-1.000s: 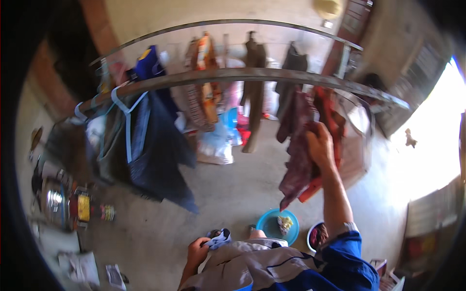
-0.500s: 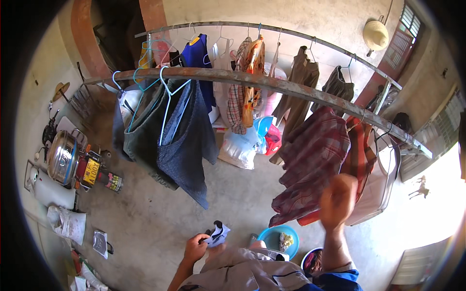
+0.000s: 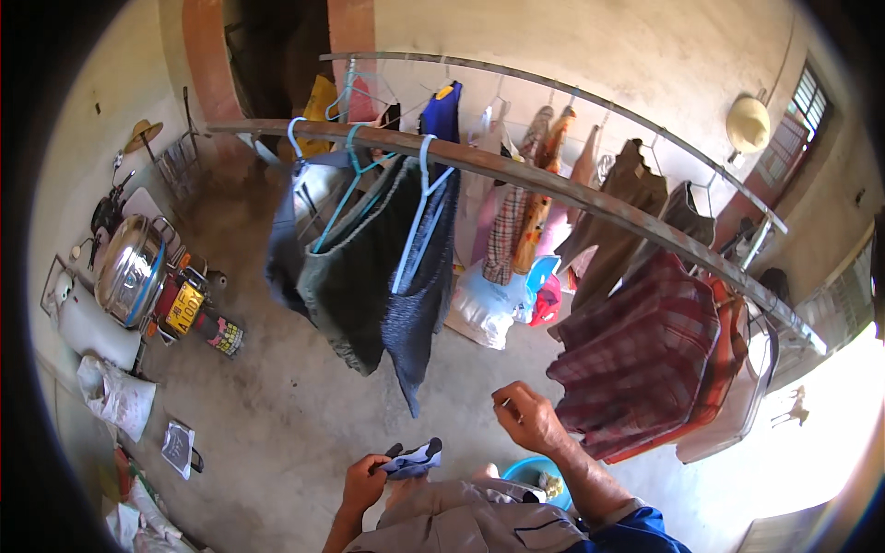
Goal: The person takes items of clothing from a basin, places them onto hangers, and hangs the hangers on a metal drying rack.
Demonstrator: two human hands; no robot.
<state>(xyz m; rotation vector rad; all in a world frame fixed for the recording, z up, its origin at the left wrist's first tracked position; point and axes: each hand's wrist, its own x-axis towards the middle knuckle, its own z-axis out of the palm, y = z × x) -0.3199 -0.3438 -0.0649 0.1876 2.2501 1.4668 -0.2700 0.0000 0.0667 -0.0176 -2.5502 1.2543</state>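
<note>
My left hand (image 3: 364, 481), low in front of my body, pinches what looks like a pale blue sock (image 3: 413, 460) with dark ends. My right hand (image 3: 525, 415) is raised to the right of it, its fingers curled; whatever may be in them is too small to make out. It is nearest to a dark red plaid shirt (image 3: 641, 350) on the near metal rail (image 3: 553, 191). To the left on that rail hang a dark blue garment (image 3: 415, 332) and a grey-green one (image 3: 355, 276), both on blue hangers.
A turquoise basin (image 3: 518, 472) with something yellowish inside stands behind my right forearm. Behind, a second rail (image 3: 562, 86) carries more clothes, with plastic bags (image 3: 484, 309) below. Along the left stand a motorcycle (image 3: 166, 304) and a white sack (image 3: 118, 396).
My right hand has come down and leftward from beside the plaid shirt, toward my left hand. The left hand still holds the sock, now turned flatter. The view has swung left.
</note>
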